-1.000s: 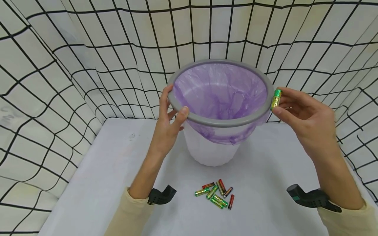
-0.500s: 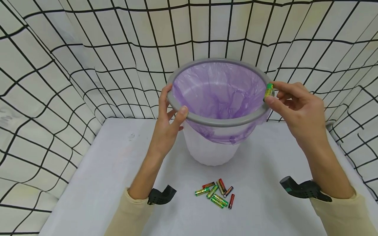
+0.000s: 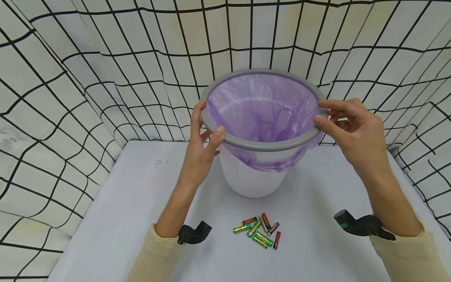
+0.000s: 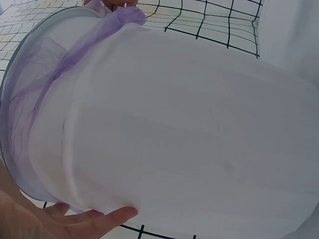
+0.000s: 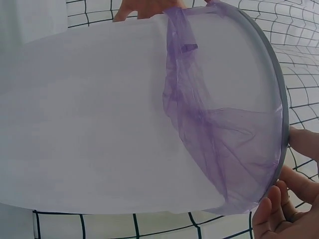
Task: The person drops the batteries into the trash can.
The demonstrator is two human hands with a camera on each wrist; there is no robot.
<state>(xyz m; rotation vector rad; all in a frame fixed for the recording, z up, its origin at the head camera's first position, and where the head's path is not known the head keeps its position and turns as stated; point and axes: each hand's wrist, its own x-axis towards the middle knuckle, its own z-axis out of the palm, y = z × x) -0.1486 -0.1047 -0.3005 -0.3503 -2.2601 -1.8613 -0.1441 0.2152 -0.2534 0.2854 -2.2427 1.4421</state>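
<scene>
A white trash bin [image 3: 255, 182] with a grey rim [image 3: 264, 146] stands upright on the table, lined with a purple plastic bag [image 3: 260, 105]. My left hand [image 3: 201, 152] grips the bin at the left of its rim, thumb on top; in the left wrist view its fingers [image 4: 117, 219] spread along the outer wall. At the opposite side is my right hand [image 3: 359, 133], thumb and index finger parted over the rim with nothing between them. In the right wrist view, curled fingers [image 5: 276, 211] sit close to the rim. Several green and red batteries [image 3: 260, 231] lie in front of the bin.
A white table [image 3: 148, 196] carries the bin and batteries. White walls with black netting [image 3: 250, 35] rise behind it and at both sides. A black wrist camera [image 3: 194, 233] is strapped to each wrist.
My right hand has moved left to the rim and let go of the green battery, which is out of sight now. The left hand and bin have stayed put.
</scene>
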